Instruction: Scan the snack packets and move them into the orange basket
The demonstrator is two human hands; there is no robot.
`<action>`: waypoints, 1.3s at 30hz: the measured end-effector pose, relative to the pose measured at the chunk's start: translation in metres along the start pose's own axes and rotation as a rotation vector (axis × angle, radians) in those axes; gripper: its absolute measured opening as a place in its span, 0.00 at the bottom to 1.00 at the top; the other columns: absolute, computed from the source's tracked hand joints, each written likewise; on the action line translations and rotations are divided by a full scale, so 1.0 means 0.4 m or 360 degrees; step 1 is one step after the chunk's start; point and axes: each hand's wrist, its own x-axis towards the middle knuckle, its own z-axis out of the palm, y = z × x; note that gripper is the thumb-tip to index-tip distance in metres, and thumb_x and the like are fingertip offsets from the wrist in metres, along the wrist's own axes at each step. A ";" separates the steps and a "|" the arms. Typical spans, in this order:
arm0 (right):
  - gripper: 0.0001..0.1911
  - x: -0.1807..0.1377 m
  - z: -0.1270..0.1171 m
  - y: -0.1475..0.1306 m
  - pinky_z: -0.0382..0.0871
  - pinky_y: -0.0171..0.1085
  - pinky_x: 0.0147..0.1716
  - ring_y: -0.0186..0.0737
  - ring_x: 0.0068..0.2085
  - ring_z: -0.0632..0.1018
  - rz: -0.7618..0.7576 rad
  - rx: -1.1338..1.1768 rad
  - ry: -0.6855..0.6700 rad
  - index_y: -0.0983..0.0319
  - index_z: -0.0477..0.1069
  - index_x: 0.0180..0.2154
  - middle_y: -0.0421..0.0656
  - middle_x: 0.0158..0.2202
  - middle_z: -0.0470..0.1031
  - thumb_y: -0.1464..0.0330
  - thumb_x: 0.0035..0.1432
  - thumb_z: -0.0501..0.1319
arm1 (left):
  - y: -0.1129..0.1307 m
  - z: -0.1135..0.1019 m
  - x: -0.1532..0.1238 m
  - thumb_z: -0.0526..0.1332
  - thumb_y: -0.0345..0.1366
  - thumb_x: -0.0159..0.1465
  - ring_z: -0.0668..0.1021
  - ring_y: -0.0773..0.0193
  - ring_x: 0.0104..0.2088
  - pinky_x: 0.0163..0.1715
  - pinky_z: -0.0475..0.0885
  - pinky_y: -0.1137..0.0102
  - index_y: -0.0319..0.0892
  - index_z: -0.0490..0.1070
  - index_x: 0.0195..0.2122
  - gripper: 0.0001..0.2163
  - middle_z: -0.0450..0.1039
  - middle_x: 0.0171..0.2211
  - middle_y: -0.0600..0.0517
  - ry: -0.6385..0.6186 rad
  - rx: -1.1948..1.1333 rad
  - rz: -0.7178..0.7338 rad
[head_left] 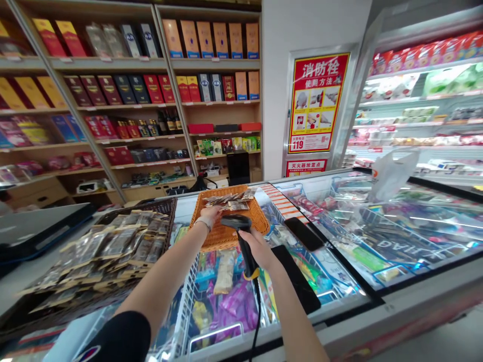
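Observation:
My right hand (259, 247) is closed round the grip of a black barcode scanner (241, 236) with a yellow base, its head pointed at an orange wicker basket (253, 216). My left hand (212, 213) reaches into that basket and rests on the small packets (230, 200) piled at its far side; its fingers are mostly hidden. A band sits on my left wrist. The scanner's black cable (257, 322) hangs down toward me. The basket stands on the glass lid of a chest freezer (339, 236).
A dark wicker tray (166, 207) heaped with several brown-edged packets (113, 246) lies at the left. A black phone (304, 234) and a black pad (298, 281) lie on the freezer glass. Shelves of boxed goods fill the back wall; an open cooler stands at the right.

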 end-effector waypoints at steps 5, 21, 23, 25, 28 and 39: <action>0.20 -0.012 0.016 -0.006 0.59 0.34 0.24 0.34 0.23 0.67 -0.0038 0.0017 -0.0093 0.61 0.69 0.31 0.36 0.22 0.68 0.50 0.55 0.65 | 0.017 -0.094 -0.121 0.72 0.33 0.55 0.83 0.58 0.40 0.48 0.77 0.63 0.33 0.79 0.41 0.13 0.81 0.37 0.44 0.0032 -0.0259 0.0053; 0.19 -0.112 0.088 -0.003 0.64 0.35 0.28 0.39 0.28 0.70 -0.0106 -0.0094 -0.0620 0.60 0.72 0.36 0.39 0.28 0.71 0.52 0.54 0.69 | -0.115 -0.288 -0.557 0.71 0.45 0.54 0.84 0.55 0.41 0.42 0.82 0.63 0.41 0.81 0.47 0.21 0.75 0.57 0.42 0.0493 -0.0327 0.0489; 0.20 -0.118 0.089 -0.012 0.67 0.37 0.33 0.42 0.33 0.72 -0.0134 -0.0168 -0.0643 0.60 0.75 0.40 0.41 0.32 0.73 0.54 0.51 0.71 | -0.127 -0.287 -0.558 0.70 0.45 0.55 0.84 0.56 0.41 0.43 0.82 0.63 0.41 0.81 0.47 0.20 0.75 0.57 0.43 0.0539 -0.0318 0.0507; 0.22 -0.123 0.090 -0.020 0.68 0.38 0.36 0.45 0.36 0.73 -0.0106 -0.0225 -0.0675 0.59 0.76 0.43 0.42 0.35 0.74 0.54 0.50 0.72 | -0.133 -0.288 -0.559 0.70 0.44 0.56 0.84 0.56 0.40 0.43 0.82 0.62 0.40 0.80 0.48 0.21 0.76 0.55 0.42 0.0555 -0.0336 0.0490; 0.22 -0.126 0.094 -0.026 0.69 0.38 0.36 0.46 0.37 0.73 -0.0050 -0.0256 -0.0695 0.59 0.77 0.43 0.43 0.36 0.74 0.55 0.50 0.72 | -0.130 -0.290 -0.563 0.70 0.43 0.56 0.84 0.55 0.40 0.43 0.82 0.62 0.40 0.80 0.48 0.20 0.76 0.55 0.42 0.0548 -0.0356 0.0464; 0.17 -0.126 0.103 -0.046 0.68 0.38 0.33 0.40 0.30 0.69 -0.0048 -0.0159 -0.0740 0.59 0.75 0.36 0.40 0.29 0.70 0.56 0.50 0.72 | -0.125 -0.289 -0.567 0.70 0.43 0.55 0.84 0.57 0.39 0.41 0.83 0.63 0.39 0.81 0.47 0.20 0.76 0.55 0.42 0.0526 -0.0372 0.0465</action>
